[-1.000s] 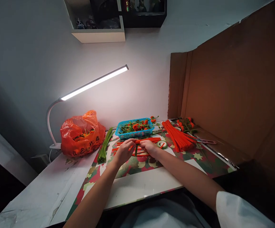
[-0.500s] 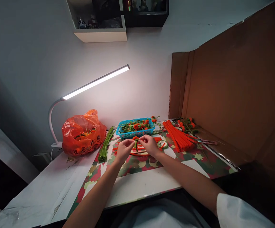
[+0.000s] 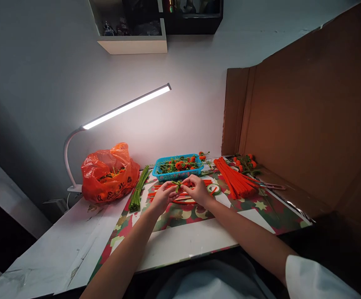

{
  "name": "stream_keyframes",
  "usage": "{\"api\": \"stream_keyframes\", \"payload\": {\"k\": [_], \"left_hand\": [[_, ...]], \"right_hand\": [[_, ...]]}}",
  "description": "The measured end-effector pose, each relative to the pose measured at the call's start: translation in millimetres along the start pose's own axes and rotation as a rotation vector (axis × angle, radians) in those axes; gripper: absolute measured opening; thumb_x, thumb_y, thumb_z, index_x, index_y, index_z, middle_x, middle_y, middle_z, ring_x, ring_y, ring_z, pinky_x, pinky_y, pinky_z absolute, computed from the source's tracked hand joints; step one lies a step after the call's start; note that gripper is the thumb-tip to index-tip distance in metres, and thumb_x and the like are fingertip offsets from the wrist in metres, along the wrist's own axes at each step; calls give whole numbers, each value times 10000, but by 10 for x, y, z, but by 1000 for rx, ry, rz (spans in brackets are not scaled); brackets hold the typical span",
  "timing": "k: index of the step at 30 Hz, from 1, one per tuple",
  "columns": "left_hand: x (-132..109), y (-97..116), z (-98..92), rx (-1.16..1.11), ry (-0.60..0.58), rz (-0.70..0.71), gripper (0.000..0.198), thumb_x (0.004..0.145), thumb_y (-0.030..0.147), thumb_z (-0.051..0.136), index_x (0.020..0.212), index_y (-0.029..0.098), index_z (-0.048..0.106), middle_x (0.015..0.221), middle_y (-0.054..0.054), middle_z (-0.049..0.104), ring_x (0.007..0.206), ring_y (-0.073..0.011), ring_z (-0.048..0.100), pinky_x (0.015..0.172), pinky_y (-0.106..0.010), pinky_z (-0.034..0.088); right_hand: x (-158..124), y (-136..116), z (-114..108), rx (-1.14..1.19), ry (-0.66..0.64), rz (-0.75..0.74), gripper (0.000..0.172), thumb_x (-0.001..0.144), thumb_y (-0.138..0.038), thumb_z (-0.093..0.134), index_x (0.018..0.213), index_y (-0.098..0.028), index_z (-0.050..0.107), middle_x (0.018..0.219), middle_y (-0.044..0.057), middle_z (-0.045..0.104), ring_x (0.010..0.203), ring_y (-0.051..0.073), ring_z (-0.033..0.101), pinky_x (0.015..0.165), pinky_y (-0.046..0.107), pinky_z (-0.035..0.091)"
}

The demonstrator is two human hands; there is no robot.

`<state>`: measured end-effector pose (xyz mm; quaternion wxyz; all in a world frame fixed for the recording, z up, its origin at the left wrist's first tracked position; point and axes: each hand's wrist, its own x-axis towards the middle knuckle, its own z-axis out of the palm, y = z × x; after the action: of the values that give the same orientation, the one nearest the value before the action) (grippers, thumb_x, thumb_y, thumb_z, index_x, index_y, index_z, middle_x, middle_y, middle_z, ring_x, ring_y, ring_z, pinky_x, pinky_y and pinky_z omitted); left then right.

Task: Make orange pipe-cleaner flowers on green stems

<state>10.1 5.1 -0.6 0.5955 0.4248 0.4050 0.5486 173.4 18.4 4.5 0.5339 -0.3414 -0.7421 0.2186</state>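
Between both hands, above the middle of the table, is a small pipe-cleaner flower (image 3: 177,185), its green side turned up toward me. My left hand (image 3: 162,197) pinches it from the left. From the right, the fingertips of my right hand (image 3: 198,191) close on it too. Its orange head is mostly hidden. Beneath the hands lie loose orange pipe cleaners (image 3: 185,202). A roll of green tape (image 3: 214,189) rests just right of my right hand. Behind the hands stands a blue basket (image 3: 164,177) with orange flowers on green stems.
A bundle of green pipe cleaners (image 3: 140,189) lies left of the hands, beside an orange plastic bag (image 3: 110,176). To the right are a bundle of orange pipe cleaners (image 3: 234,180), scissors (image 3: 272,186) and more flowers (image 3: 245,162). A lamp (image 3: 127,107) reaches over; cardboard (image 3: 298,124) walls the right side.
The flower has been tipped over between my fingers: its orange head showed on top before, and now the green part faces up. My left hand's fingers have shifted around it.
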Motion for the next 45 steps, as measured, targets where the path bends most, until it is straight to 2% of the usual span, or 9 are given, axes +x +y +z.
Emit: {"api": "stream_keyframes", "payload": {"k": [4, 10, 14, 22, 27, 34, 37, 40, 45], "left_hand": [[16, -10, -33, -41, -17, -48, 344, 609, 277, 750, 835, 180, 509, 702, -23, 671, 664, -159, 682, 664, -269, 521], [4, -2, -21, 28, 1, -14, 321, 612, 311, 735, 829, 175, 543, 703, -20, 662, 611, -150, 663, 645, -287, 524], [-36, 0, 21, 151, 87, 142, 368, 590, 350, 760, 831, 176, 542, 712, -15, 665, 625, -145, 643, 622, -259, 498], [-75, -8, 49, 446, 72, 461, 284, 684, 431, 684, 676, 166, 581, 588, 19, 600, 564, -111, 545, 543, -206, 401], [-80, 14, 36, 505, 21, 368, 307, 701, 457, 655, 677, 153, 685, 595, -9, 621, 552, -120, 526, 518, -211, 393], [-87, 25, 0, 382, -36, 93, 319, 594, 432, 743, 711, 137, 718, 666, -56, 674, 618, -167, 606, 598, -266, 487], [-80, 10, -16, 374, -74, 52, 316, 594, 420, 747, 719, 133, 711, 697, -69, 682, 649, -184, 625, 635, -296, 507], [-68, 3, -21, 485, -47, 189, 285, 623, 417, 726, 675, 141, 680, 758, -79, 688, 704, -204, 638, 655, -309, 509], [-119, 99, 4, 899, -79, 716, 209, 786, 310, 584, 627, 176, 611, 1182, -116, 602, 1080, -255, 558, 907, -399, 438]], "right_hand": [[-3, -20, -63, -77, -33, -103, 72, 712, -208, 639, 779, -188, 629, 772, 28, 596, 779, 172, 515, 726, 290, 395], [8, 16, -27, 26, -38, 70, 144, 777, -264, 561, 665, -182, 598, 704, 24, 599, 668, 143, 505, 637, 262, 388], [3, 36, 2, 55, -44, 169, 205, 766, -331, 561, 632, -176, 562, 636, 5, 560, 595, 125, 467, 557, 240, 350], [-14, 16, -8, 146, -182, 166, 253, 801, -357, 480, 627, -174, 505, 590, -28, 458, 567, 111, 408, 534, 226, 310], [-24, -11, -25, 115, -133, 116, 233, 812, -319, 466, 633, -176, 510, 616, -19, 472, 608, 122, 434, 572, 232, 325], [-33, 0, -45, 20, -195, 79, 215, 807, -268, 469, 613, -182, 502, 583, -22, 459, 584, 123, 418, 553, 235, 294], [-38, 20, -29, 2, -216, 83, 221, 803, -263, 467, 598, -184, 490, 565, -26, 442, 565, 119, 403, 543, 234, 280], [-44, 49, 1, -9, -200, 83, 240, 795, -264, 465, 569, -184, 453, 549, -29, 425, 549, 115, 384, 533, 235, 266], [-39, 64, 31, 104, -215, 187, 250, 779, -309, 466, 568, -182, 424, 543, -40, 384, 539, 102, 348, 522, 226, 260]]}}
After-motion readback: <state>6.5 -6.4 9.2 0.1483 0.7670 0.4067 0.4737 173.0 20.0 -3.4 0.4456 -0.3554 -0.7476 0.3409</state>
